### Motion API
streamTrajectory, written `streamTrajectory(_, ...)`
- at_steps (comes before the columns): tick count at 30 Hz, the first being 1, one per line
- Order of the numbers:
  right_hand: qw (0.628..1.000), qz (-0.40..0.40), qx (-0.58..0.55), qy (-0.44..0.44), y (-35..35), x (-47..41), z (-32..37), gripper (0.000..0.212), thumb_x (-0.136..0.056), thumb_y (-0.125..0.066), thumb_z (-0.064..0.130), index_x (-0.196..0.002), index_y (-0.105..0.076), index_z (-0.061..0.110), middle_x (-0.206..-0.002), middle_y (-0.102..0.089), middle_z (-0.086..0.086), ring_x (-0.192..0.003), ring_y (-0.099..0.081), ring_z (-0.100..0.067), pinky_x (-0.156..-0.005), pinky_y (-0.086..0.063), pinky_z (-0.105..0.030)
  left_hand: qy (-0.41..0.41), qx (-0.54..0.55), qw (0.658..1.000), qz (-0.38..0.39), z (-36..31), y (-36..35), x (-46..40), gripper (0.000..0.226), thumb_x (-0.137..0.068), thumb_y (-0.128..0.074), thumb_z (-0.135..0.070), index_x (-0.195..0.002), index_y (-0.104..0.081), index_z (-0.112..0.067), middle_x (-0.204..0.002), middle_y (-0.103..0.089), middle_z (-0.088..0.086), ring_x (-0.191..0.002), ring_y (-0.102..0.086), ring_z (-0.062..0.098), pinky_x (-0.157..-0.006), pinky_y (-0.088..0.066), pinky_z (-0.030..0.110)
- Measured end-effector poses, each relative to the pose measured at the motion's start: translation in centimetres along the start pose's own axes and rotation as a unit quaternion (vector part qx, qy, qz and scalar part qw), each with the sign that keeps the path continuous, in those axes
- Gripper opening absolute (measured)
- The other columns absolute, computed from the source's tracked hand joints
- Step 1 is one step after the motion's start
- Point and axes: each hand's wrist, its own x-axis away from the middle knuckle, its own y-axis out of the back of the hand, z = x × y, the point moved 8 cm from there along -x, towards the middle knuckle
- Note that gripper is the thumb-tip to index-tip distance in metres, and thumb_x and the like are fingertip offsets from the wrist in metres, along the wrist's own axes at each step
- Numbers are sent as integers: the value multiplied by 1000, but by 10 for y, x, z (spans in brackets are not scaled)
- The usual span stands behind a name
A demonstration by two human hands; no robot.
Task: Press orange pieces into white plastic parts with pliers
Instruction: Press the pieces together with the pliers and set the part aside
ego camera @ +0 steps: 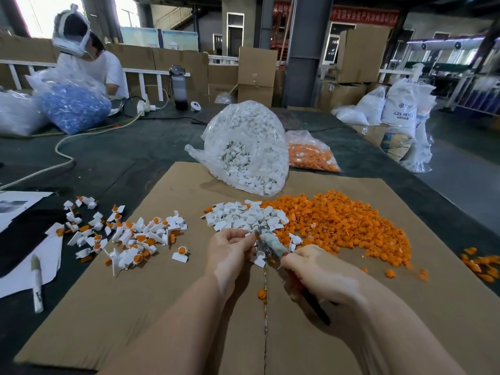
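My right hand (319, 269) grips the pliers (273, 244) by their dark handles, jaws pointing up-left toward the parts. My left hand (230, 247) pinches a small white plastic part at the jaws; the part itself is mostly hidden by my fingers. Just beyond lies a pile of loose white plastic parts (243, 216), and to its right a wide heap of orange pieces (346, 223). Left of my hands, several white parts with orange pieces in them (135, 236) are scattered on the cardboard sheet (162, 307).
A clear bag of white parts (249, 150) and a bag of orange pieces (311, 155) stand at the cardboard's far edge. Papers and a wrapped tool (36, 282) lie at the left. Another person (89, 60) sits at the far left behind a bag of blue parts (73, 106).
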Motion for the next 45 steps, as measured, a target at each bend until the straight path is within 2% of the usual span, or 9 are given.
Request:
streamTrajectory(10,988,-96,118,38,2,2,12,36,-95,-45,42,-72,-43,14,-63,-40,-1,-56,-37,-17,-54,-29,-28,-3,-9,1000,1,-1,2,0,17,-88,-58,2,-104,-55,7,-71,-58,14,-58,-56,16,-61,-51,28)
streamTrajectory(19,979,-177,79,55,10,5,2,44,-84,-54,56,-68,-48,15,-61,-46,2,-56,-43,-14,-56,-32,-31,-4,14,1000,-4,-1,4,2,14,-88,-58,1,-101,-55,5,-70,-58,16,-58,-56,18,-57,-50,27)
streamTrajectory(23,931,-316,182,14,38,10,-10,43,-80,-53,63,-96,-54,24,-87,-53,11,-86,-52,-13,-67,-41,-29,-80,-84,993,2,-6,4,4,10,-86,-63,-4,-96,-62,-3,-75,-62,13,-63,-58,14,-62,-50,22)
streamTrajectory(26,867,-391,307,-3,52,10,-16,48,-82,-51,62,-108,-52,22,-106,-58,3,-103,-52,-17,-81,-41,-28,-155,-207,966,28,-13,-1,8,12,-87,-62,-10,-89,-68,-20,-82,-64,-7,-75,-56,-1,-65,-41,2)
streamTrajectory(34,811,-395,428,-59,53,2,-30,67,-81,-39,72,-123,-54,22,-133,-47,-5,-124,-39,-25,-106,-25,-39,-193,-282,939,40,-13,-6,10,21,-93,-55,-10,-97,-70,-23,-97,-58,-17,-93,-51,-7,-73,-29,-10)
streamTrajectory(36,815,-420,399,13,46,5,-16,56,-82,-57,57,-118,-60,14,-125,-54,-11,-117,-47,-31,-103,-29,-47,-195,-284,938,45,-13,-7,9,20,-92,-56,-10,-99,-71,-22,-96,-59,-18,-89,-51,-13,-72,-30,-9)
streamTrajectory(38,810,-466,327,143,34,11,1,32,-74,-77,28,-98,-68,7,-100,-63,-14,-93,-59,-35,-81,-46,-48,-197,-279,939,47,-14,-7,9,19,-91,-57,-11,-102,-71,-19,-96,-62,-15,-86,-51,-17,-71,-31,-8)
streamTrajectory(40,799,-486,280,217,22,17,12,21,-68,-81,10,-85,-69,6,-87,-65,-11,-79,-61,-31,-66,-50,-42,-198,-269,942,46,-14,-7,9,19,-91,-58,-11,-102,-71,-18,-95,-64,-14,-84,-52,-18,-70,-33,-7)
streamTrajectory(45,804,-483,220,268,11,17,8,14,-71,-76,-2,-78,-69,8,-78,-65,-5,-71,-60,-28,-63,-47,-38,-191,-258,946,43,-13,-4,9,18,-90,-58,-13,-100,-70,-22,-91,-64,-19,-83,-53,-20,-69,-34,-5)
